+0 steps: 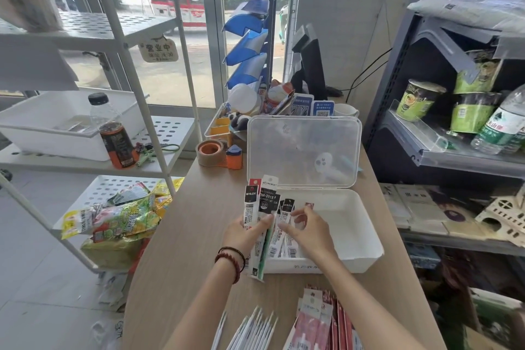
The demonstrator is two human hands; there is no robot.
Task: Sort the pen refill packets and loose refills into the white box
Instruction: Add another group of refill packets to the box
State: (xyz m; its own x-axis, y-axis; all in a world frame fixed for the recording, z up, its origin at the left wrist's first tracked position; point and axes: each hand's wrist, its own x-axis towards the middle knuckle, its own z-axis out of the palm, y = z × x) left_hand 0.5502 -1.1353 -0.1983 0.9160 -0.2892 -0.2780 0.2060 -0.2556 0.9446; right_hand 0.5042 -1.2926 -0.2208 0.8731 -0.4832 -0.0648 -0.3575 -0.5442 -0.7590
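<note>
While a few packets (287, 244) already lie at the left end of the white box (366, 239), the job looks about half done. The left hand (244, 231) grips an upright bundle of refill packets (262, 207) at the box's edge. The right hand (308, 226) reaches over those inside, fingers half curled; I cannot tell whether it holds one. Loose refills (252, 327) and red packets (321, 321) wait on the bench (184, 236).

The box (366, 236) sits open on the bench (184, 236) before me, its lid (304, 150) standing up behind it and packets (287, 247) lying in its left end. Nearer me on the bench, loose refills (252, 327) lie left of a packet pile (315, 321); a tape roll (210, 152) sits behind the box's left corner.
</note>
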